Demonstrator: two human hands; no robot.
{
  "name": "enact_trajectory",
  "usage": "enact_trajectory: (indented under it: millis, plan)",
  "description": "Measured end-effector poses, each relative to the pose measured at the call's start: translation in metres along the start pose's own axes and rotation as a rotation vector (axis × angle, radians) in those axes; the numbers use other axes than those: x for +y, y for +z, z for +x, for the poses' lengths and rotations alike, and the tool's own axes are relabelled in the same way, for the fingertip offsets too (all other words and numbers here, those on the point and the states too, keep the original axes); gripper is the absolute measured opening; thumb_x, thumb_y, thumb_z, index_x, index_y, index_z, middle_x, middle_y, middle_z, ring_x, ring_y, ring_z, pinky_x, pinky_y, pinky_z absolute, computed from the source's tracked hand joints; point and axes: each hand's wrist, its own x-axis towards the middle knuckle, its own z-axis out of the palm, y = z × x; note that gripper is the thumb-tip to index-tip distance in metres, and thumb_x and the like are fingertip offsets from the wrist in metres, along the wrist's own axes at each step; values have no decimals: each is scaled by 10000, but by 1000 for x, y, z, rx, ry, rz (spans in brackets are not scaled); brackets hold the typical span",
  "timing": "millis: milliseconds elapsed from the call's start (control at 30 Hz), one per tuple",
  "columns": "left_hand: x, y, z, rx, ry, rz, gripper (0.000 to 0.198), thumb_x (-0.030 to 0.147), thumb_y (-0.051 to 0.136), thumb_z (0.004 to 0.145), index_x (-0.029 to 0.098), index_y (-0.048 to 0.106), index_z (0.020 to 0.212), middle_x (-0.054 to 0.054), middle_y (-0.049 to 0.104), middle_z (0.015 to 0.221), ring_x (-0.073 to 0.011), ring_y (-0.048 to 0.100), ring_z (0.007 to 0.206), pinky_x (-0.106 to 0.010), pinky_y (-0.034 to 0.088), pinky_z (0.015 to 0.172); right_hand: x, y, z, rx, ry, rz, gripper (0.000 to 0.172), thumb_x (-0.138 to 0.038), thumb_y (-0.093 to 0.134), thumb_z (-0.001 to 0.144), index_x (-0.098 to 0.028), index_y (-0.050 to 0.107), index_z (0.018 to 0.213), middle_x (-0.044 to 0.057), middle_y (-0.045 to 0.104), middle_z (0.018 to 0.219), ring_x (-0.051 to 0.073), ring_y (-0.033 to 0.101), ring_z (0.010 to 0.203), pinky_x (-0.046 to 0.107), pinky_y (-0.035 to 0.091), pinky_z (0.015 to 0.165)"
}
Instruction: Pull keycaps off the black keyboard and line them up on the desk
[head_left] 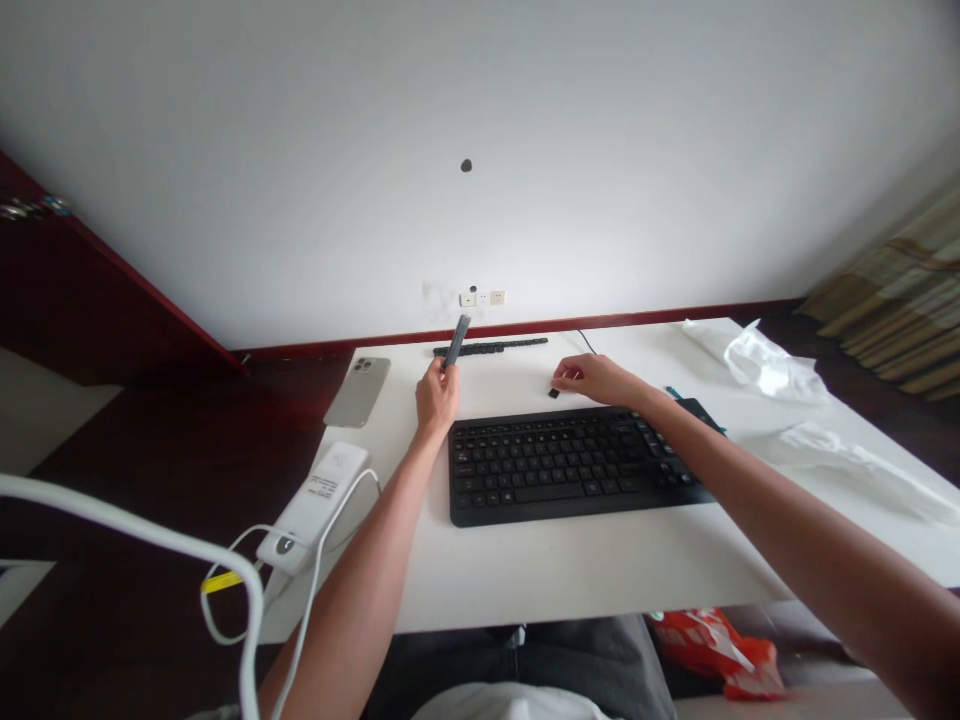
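My left hand [437, 400] is closed around a slim dark grey bar-shaped tool [457, 342], which points up and away from me; its exact kind I cannot make out. My right hand [592, 379] is above the table behind the keyboard, fingertips pinched at a small black keycap [553, 393]. Between my forearms lies a black keyboard [536, 493], its right part partly covered by my right arm. Behind it, along the table's far side, stretches a row of black keycaps [491, 348], partly hidden by my left hand and the tool.
On the white table [570, 575], a phone [358, 392] and a white power bank [322, 495] with white cables lie at left. Clear plastic bags [761, 362] are at right. A blue item [673, 392] pokes out behind the keyboard. A red bag [712, 645] sits below.
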Motion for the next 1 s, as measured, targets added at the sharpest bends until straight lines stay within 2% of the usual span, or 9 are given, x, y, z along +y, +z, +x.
enact_trajectory:
  millis: [133, 233, 333, 500, 767, 1000]
  plan:
    - [2, 0, -1, -1, -2, 8, 198, 326, 466, 974, 246, 590, 843, 5, 573, 661, -197, 541, 628, -276, 323, 620, -8, -3, -15, 83, -19, -3, 135, -365, 745, 867, -232, 765, 853, 30, 785, 865, 209, 717, 850, 294, 502, 778]
    - [2, 0, -1, -1, -2, 13, 186, 315, 468, 967, 246, 600, 857, 1, 585, 672, -201, 550, 636, -279, 318, 626, -11, 4, -20, 77, -30, -6, 129, -344, 798, 832, -228, 763, 875, 19, 786, 840, 202, 727, 812, 281, 514, 748]
    - [3, 0, -1, 1, -4, 13, 192, 319, 462, 970, 246, 608, 869, -4, 605, 690, -201, 557, 638, -280, 324, 630, -13, 12, -16, 74, -80, -41, 44, -262, 776, 847, -220, 773, 857, 12, 784, 805, 190, 730, 785, 269, 519, 750]
    - [1, 1, 0, 0, 3, 8, 200, 318, 464, 970, 243, 613, 859, -10, 627, 700, -199, 570, 634, -279, 330, 619, -21, 19, 7, 108, -105, -147, 101, -159, 730, 869, -204, 814, 902, 36, 816, 876, 205, 753, 859, 260, 532, 807]
    - [-1, 2, 1, -2, 12, 2, 194, 314, 461, 971, 248, 605, 858, -3, 612, 684, -195, 571, 633, -274, 321, 609, -37, 30, 51, 160, -174, -246, 183, -128, 685, 929, -198, 824, 1026, 73, 830, 982, 232, 763, 922, 293, 548, 852]
    - [0, 2, 2, -2, -4, -5, 188, 299, 476, 983, 246, 595, 846, -10, 616, 692, -195, 568, 632, -286, 338, 629, -37, 37, 78, 172, -196, -247, 232, -102, 665, 930, -177, 808, 1097, 98, 821, 970, 230, 754, 864, 289, 537, 779]
